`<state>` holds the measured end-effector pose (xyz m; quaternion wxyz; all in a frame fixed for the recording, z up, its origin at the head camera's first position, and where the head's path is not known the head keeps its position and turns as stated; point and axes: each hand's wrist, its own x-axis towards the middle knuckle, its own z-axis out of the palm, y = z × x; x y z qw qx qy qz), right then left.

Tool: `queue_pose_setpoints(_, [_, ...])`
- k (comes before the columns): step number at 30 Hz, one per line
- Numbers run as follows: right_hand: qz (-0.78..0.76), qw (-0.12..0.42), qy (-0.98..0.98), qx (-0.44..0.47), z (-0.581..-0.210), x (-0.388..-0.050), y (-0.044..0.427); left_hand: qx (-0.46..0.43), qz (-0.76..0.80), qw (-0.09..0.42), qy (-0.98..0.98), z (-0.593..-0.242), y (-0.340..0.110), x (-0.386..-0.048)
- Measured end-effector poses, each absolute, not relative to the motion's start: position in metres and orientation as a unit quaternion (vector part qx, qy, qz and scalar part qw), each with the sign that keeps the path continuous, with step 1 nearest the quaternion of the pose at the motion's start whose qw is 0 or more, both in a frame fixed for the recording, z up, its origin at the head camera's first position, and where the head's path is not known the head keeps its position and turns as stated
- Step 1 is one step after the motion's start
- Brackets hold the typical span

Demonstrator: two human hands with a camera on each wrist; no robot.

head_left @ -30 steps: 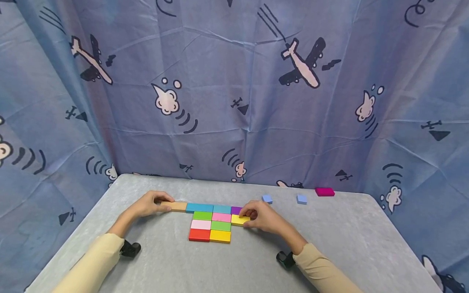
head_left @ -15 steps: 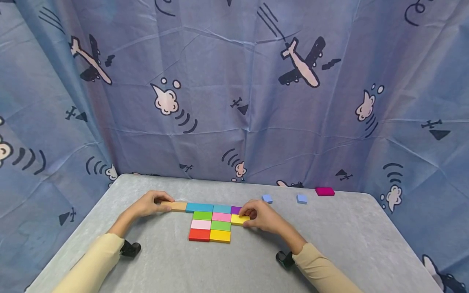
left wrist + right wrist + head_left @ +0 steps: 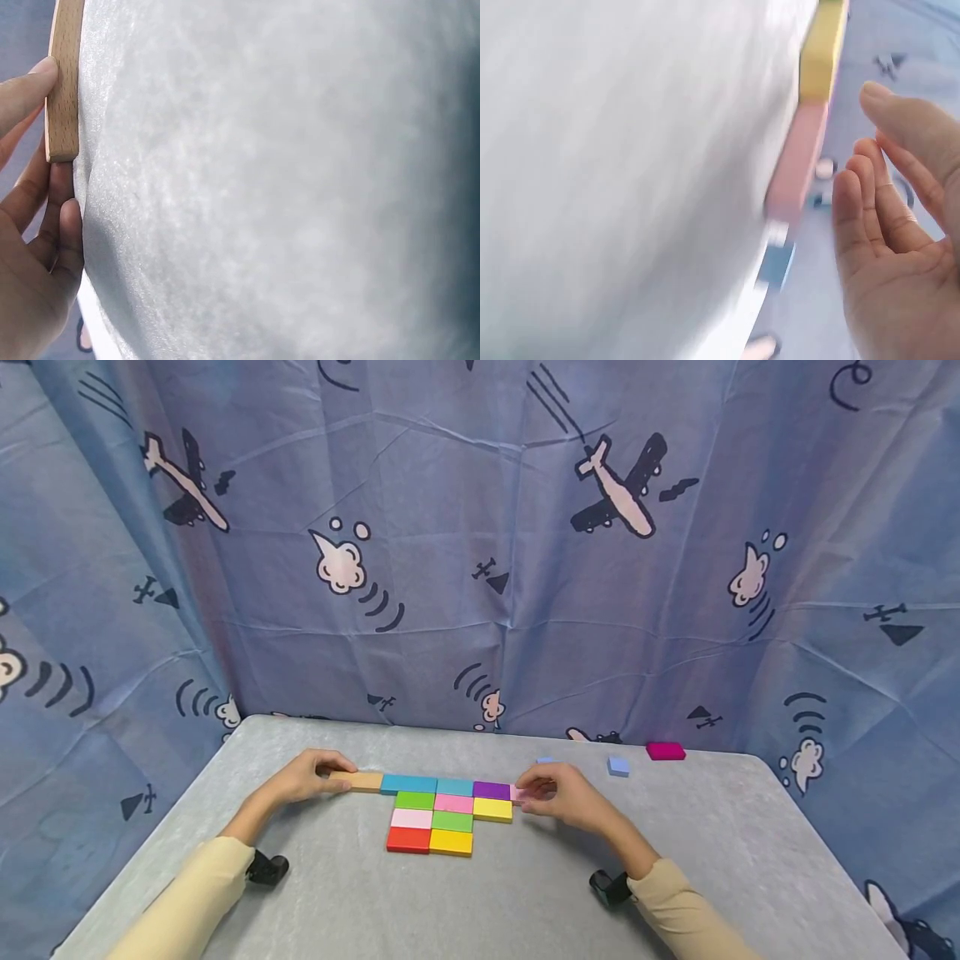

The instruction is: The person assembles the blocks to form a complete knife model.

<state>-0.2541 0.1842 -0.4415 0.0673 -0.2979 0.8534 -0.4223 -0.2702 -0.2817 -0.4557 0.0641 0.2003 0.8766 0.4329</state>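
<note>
My left hand (image 3: 303, 778) pinches the left end of a plain wooden block (image 3: 365, 782), its thumb on the near side; the left wrist view shows the block's grain. Right of it, a light blue block (image 3: 408, 785), another blue block (image 3: 454, 788) and a purple block (image 3: 492, 791) continue the row. My right hand (image 3: 576, 797) hovers just beyond, over a pink block (image 3: 799, 161) at the row's right end, most of which it hides in the head view. In the right wrist view its thumb and fingers stand apart, clear of that block. A yellow block (image 3: 492, 810) lies below the purple one.
Below the row sit green (image 3: 415, 800), pink (image 3: 453, 803), pale pink (image 3: 412, 819), second green (image 3: 452, 822), red (image 3: 408, 840) and second yellow (image 3: 451, 844) blocks. Farther back lie a small blue block (image 3: 618, 767) and a magenta block (image 3: 665, 751) by the table's far edge.
My right hand has let go of the yellow block and shifted right, uncovering the purple block and a sliver of the end pink block. The left hand has stayed on the wooden block.
</note>
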Motion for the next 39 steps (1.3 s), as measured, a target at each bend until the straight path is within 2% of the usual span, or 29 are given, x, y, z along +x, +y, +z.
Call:
queue_pose_setpoints(14, [-0.43, -0.041, 0.878, -0.209, -0.438, -0.263, 0.316, 0.211, 0.441, 0.059, 0.87, -0.454, -0.285, -0.27])
queue_pose_setpoints(19, [-0.404, -0.057, 0.9, -0.155, -0.44, -0.265, 0.349, 0.209, 0.438, 0.061, 0.872, -0.456, -0.286, -0.27])
queue_pose_setpoints(30, [-0.369, -0.056, 0.923, -0.09, -0.449, -0.267, 0.382, 0.206, 0.435, 0.054, 0.875, -0.459, -0.283, -0.27])
queue_pose_setpoints(39, [-0.378, -0.044, 0.924, -0.048, -0.45, -0.283, 0.392, 0.206, 0.433, 0.055, 0.876, -0.456, -0.284, -0.27])
